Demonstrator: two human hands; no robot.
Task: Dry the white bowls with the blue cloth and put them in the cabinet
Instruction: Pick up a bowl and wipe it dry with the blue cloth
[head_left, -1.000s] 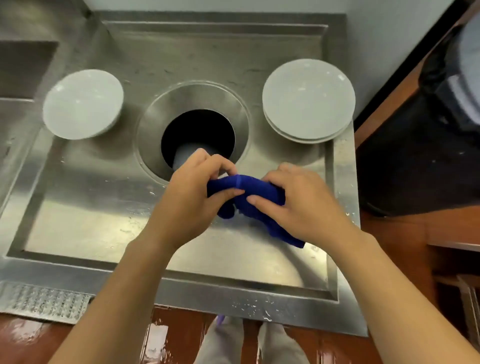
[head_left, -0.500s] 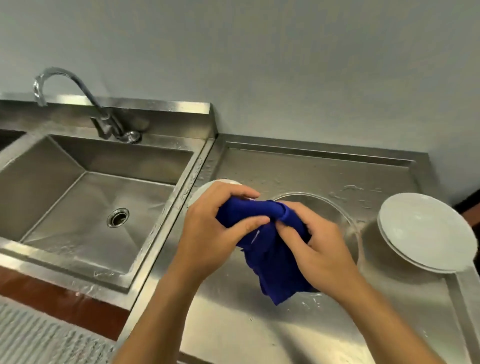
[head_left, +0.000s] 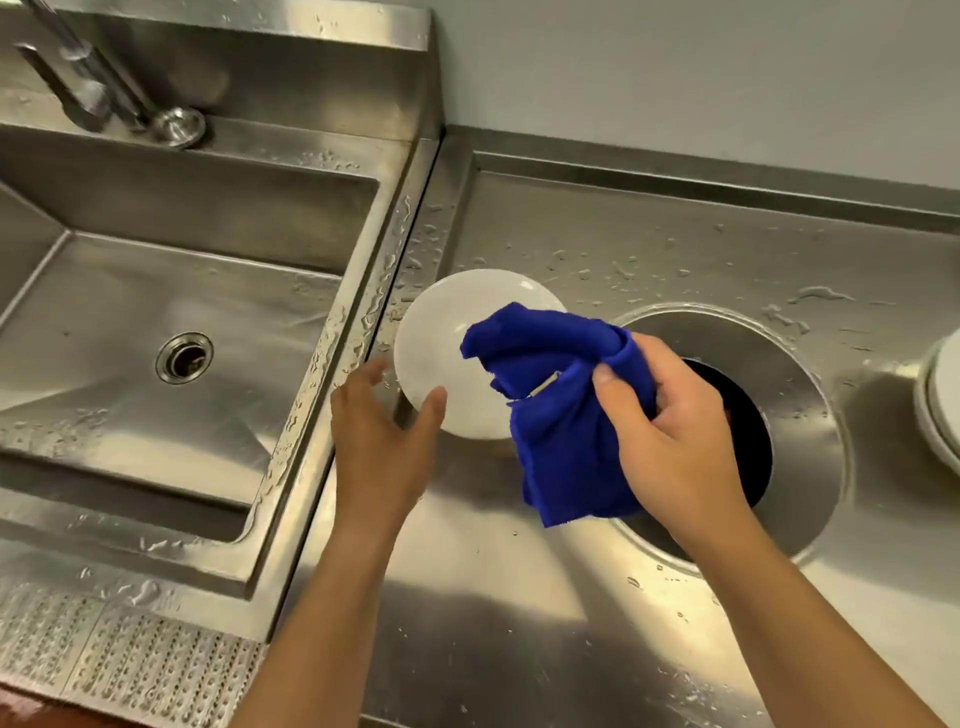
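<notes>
A white bowl (head_left: 447, 358) lies upside down on the wet steel counter (head_left: 519, 597), just right of the sink's edge. My left hand (head_left: 384, 441) is open at the bowl's near left rim, thumb touching the rim, fingers spread. My right hand (head_left: 670, 436) grips the bunched blue cloth (head_left: 561, 415), which hangs over the bowl's right side. A stack of white bowls (head_left: 943, 405) sits at the right edge of the view, partly cut off.
A deep steel sink (head_left: 156, 322) with a drain lies to the left, with the tap's base (head_left: 104, 98) behind it. A round waste hole (head_left: 748, 431) opens in the counter under my right hand. A perforated steel strip (head_left: 104, 665) runs along the near left.
My left hand has let go of the cloth and dropped to the bowl's rim. The right hand keeps the cloth. The camera has swung down and closer to the counter.
</notes>
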